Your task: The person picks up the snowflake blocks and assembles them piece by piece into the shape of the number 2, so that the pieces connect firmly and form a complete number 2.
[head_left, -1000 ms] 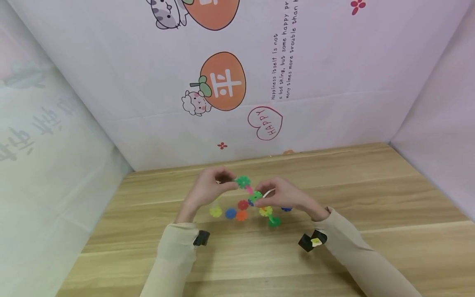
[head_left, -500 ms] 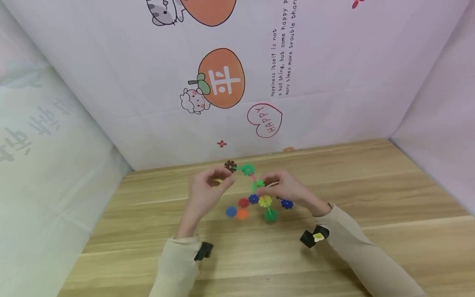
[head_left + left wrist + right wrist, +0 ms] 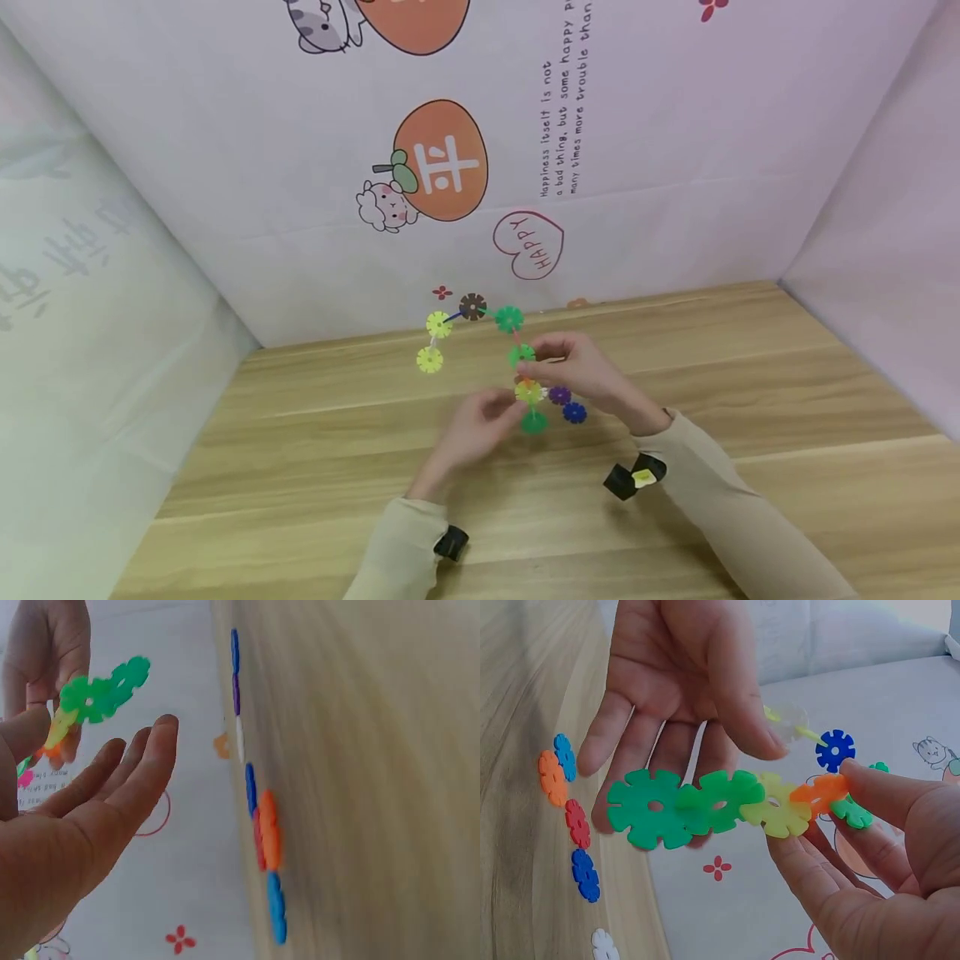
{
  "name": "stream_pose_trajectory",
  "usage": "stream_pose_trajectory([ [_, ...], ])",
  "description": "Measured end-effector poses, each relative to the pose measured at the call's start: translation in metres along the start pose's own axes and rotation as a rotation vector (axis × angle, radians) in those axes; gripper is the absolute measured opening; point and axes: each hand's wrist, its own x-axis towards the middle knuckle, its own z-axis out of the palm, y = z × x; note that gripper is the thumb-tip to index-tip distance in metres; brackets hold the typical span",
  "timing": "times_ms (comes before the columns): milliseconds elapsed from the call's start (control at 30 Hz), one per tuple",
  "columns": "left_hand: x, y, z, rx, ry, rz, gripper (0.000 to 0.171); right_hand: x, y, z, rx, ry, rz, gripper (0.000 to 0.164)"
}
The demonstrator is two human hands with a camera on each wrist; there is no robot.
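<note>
A chain of interlocked plastic snowflake discs, mostly edge-joined, hangs in an arch above the table in the head view. It runs from a yellow disc (image 3: 430, 360) over a dark brown disc (image 3: 472, 307) to a green disc (image 3: 534, 422) at the lower end. My right hand (image 3: 573, 371) pinches it near the orange disc (image 3: 821, 794), thumb on one side and fingers behind. My left hand (image 3: 480, 429) is at the lower end. In the right wrist view its fingers are loosely extended behind the green discs, and its thumb stands apart from the chain.
Loose discs lie on the wooden table (image 3: 300, 467): blue (image 3: 574, 412), purple (image 3: 559, 395), red (image 3: 577, 823), orange (image 3: 553, 778), light blue (image 3: 565, 757) and white (image 3: 605, 946) among them. A printed white cloth (image 3: 637, 208) closes off the back and sides.
My left hand has left the chain's upper part and moved down and right to its lower end. The chain's far end has swung up into view. The right hand keeps its hold.
</note>
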Motion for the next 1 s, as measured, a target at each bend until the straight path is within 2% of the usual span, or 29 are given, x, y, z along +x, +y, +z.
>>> stream_pose_trajectory([
  [100, 0.0009, 0.0007, 0.0047, -0.093, -0.034, 0.002, 0.039, 0.0005, 0.0007, 0.0014, 0.027, -0.001, -0.013, 0.022],
  [233, 0.0011, 0.0034, 0.008, -0.158, -0.029, 0.036, 0.033, 0.0011, 0.0013, 0.0025, 0.051, 0.005, -0.02, 0.022],
  [467, 0.0029, 0.0051, 0.0093, -0.164, 0.015, 0.071, 0.028, 0.0017, 0.0018, 0.0024, 0.041, 0.042, -0.03, 0.023],
  [633, 0.0058, 0.0016, 0.0093, -0.224, 0.017, 0.09, 0.033, 0.0024, 0.0042, 0.0018, 0.057, 0.073, -0.043, 0.023],
  [767, 0.0066, -0.0007, 0.0094, -0.241, 0.017, 0.084, 0.034, 0.0023, 0.0047, 0.0016, 0.051, 0.084, -0.058, 0.023],
  [1000, 0.0073, 0.0007, 0.0102, -0.247, 0.048, 0.073, 0.036, 0.0008, 0.0027, 0.002, -0.024, 0.098, -0.089, 0.023],
])
